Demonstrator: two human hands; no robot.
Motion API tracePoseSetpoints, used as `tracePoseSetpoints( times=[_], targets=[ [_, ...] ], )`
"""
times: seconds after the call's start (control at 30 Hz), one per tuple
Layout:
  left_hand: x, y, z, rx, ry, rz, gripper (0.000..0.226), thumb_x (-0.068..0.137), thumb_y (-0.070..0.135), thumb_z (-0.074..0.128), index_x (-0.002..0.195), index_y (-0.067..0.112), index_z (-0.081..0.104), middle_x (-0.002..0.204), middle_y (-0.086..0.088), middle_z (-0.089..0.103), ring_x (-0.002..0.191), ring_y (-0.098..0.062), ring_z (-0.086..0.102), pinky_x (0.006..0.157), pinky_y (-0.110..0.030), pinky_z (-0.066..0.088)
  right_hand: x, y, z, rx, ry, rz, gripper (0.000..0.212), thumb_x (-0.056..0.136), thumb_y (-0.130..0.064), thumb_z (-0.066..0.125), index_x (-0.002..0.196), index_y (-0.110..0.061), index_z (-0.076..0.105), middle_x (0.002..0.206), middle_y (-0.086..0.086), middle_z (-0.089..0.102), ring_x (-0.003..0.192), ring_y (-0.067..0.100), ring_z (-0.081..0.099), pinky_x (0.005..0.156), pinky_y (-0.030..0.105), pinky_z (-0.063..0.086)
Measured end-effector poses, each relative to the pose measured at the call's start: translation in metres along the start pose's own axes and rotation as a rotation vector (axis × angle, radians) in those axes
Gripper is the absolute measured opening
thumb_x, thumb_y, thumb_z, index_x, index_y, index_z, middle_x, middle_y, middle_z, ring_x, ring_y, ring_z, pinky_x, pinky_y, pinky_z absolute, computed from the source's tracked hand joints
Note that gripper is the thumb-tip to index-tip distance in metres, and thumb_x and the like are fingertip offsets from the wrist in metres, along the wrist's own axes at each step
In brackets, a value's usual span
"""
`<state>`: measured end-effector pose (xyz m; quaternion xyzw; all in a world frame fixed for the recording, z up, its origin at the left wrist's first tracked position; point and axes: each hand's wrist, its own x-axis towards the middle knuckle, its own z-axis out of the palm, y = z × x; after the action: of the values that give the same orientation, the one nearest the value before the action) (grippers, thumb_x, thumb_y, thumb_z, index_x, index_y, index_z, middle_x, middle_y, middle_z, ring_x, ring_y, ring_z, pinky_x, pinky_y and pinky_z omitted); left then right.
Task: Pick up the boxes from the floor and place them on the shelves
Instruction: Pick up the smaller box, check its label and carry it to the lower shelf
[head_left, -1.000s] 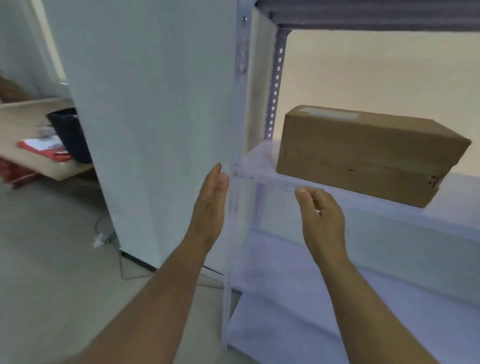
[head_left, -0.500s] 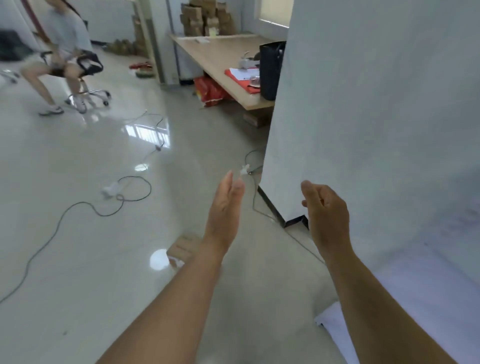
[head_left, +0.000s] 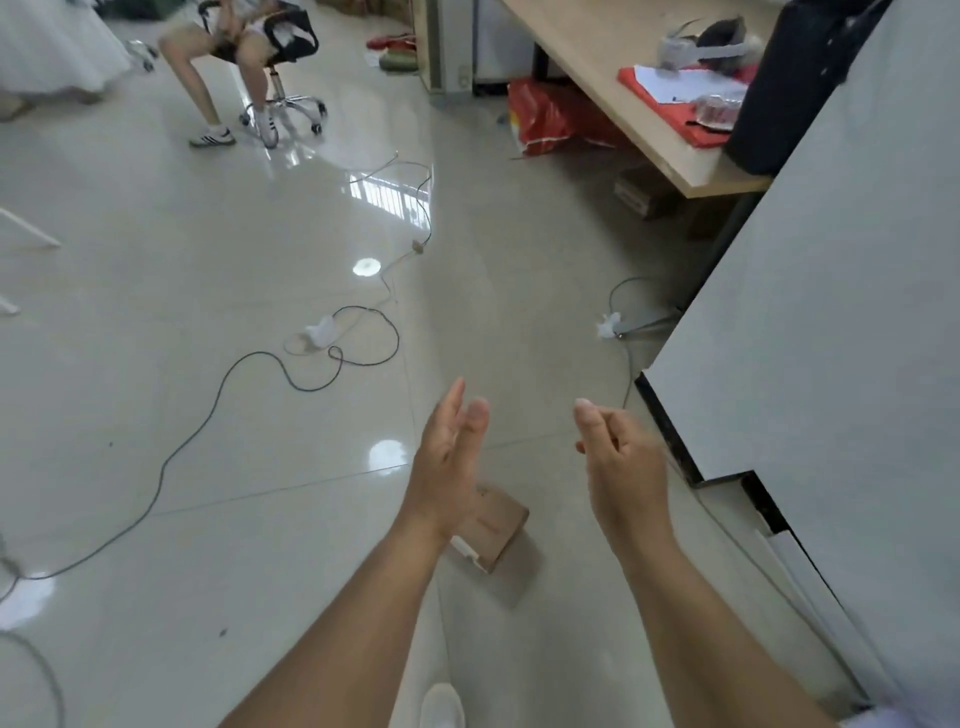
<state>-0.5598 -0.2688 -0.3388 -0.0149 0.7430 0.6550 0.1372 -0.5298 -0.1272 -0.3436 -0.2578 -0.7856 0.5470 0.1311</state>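
A small brown cardboard box (head_left: 496, 527) lies on the glossy tiled floor, partly hidden behind my left wrist. My left hand (head_left: 449, 460) hovers above it, flat with fingers straight, holding nothing. My right hand (head_left: 621, 460) is level with it to the right, fingers loosely curled, empty. Both hands are well above the box and do not touch it. The shelves are out of view apart from a white corner (head_left: 883, 719) at the bottom right.
A grey panel (head_left: 810, 322) stands on the right. Cables (head_left: 218, 395) snake across the floor at left. A wooden desk (head_left: 613, 78) with a black bag is at the back right. A person sits on a wheeled chair (head_left: 280, 62) at the far left.
My view has swung left and down from the shelf with its large box to the floor. Both empty hands stayed in front of me, and the small box came into view beneath them.
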Motion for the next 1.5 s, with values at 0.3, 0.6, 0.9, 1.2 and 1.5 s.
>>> tracePoseSetpoints(
  times=[0.3,0.6,0.9,1.2,1.5],
  targets=[
    [0.096,-0.059,0.002,-0.004,-0.023,-0.138,0.061,0.092,0.049,0.038,0.148,0.027,0.028,0.154,0.012,0.031,0.126,0.007,0.030,0.090,-0.002,0.025,0.080,0.052,0.061,-0.022,-0.035,0.161,0.028,0.087,-0.047,0.049,0.079,-0.023,0.062,0.081,-0.004,0.062,0.087,0.017,0.063,0.071,0.030,0.045],
    [0.192,-0.140,0.036,0.126,-0.037,-0.278,0.061,0.091,0.049,0.039,0.147,0.028,0.030,0.153,0.009,0.034,0.135,-0.007,0.037,0.102,-0.021,0.027,0.162,0.146,0.092,-0.043,0.005,0.306,0.029,0.088,-0.046,0.049,0.065,-0.028,0.053,0.072,-0.010,0.058,0.085,0.017,0.062,0.064,0.027,0.039],
    [0.271,-0.284,0.037,0.300,-0.141,-0.469,0.060,0.092,0.049,0.039,0.147,0.028,0.029,0.155,0.006,0.033,0.139,-0.013,0.034,0.105,-0.026,0.027,0.197,0.291,0.157,-0.118,0.111,0.589,0.038,0.086,-0.049,0.048,0.058,-0.023,0.045,0.070,0.000,0.055,0.085,0.029,0.062,0.076,0.037,0.044],
    [0.344,-0.413,0.043,0.492,-0.255,-0.518,0.065,0.092,0.053,0.036,0.150,0.027,0.024,0.158,0.006,0.028,0.142,-0.014,0.028,0.098,-0.024,0.022,0.213,0.412,0.222,-0.174,0.132,0.815,0.042,0.087,-0.052,0.040,0.062,-0.019,0.043,0.070,-0.002,0.049,0.077,0.024,0.050,0.067,0.032,0.034],
    [0.392,-0.505,0.063,0.577,-0.287,-0.514,0.076,0.088,0.061,0.038,0.152,0.025,0.018,0.161,0.004,0.018,0.148,-0.016,0.017,0.118,-0.039,0.016,0.230,0.501,0.278,-0.172,0.075,1.028,0.079,0.081,-0.062,0.041,0.138,-0.007,0.039,0.143,0.017,0.040,0.130,0.035,0.040,0.101,0.044,0.036]
  ],
)
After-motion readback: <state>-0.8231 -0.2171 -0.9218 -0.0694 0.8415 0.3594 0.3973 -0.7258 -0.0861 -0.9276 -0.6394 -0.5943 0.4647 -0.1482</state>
